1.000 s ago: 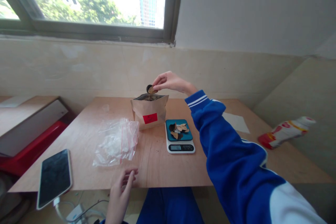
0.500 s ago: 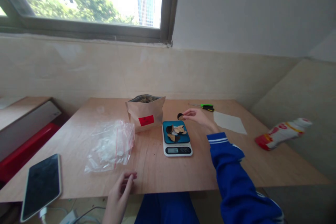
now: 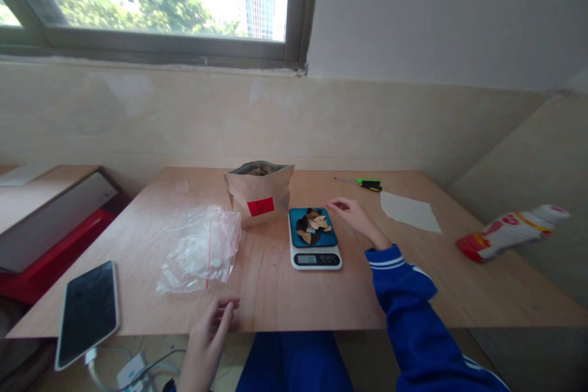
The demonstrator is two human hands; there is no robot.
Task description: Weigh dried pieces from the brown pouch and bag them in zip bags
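A white kitchen scale [image 3: 316, 259] with a blue top stands near the middle of the table. Several dried pieces [image 3: 313, 226], pale tan and dark brown like curled peel, are heaped on it. My right hand [image 3: 353, 215] is just right of the scale's top, fingers stretched out with nothing visible in them. At the table's front edge my left hand [image 3: 212, 331] is loosely curved, thumb and fingers apart, holding nothing. Behind and left of the scale an unsealed brown paper pouch [image 3: 275, 191] with a red label stands upright, dark contents showing at its mouth.
Clear plastic zip bags [image 3: 202, 254] lie left of the pouch. A tablet [image 3: 89, 312] with a cable juts over the left front edge. Screwdrivers [image 3: 367, 184] and white paper [image 3: 408, 211] are at back right; a red and white bottle [image 3: 508, 233] is far right.
My right hand has let go of a dark-and-tan piece, which now lies on the heap at the back of the scale. The hand has shifted slightly right; my left hand has barely moved.
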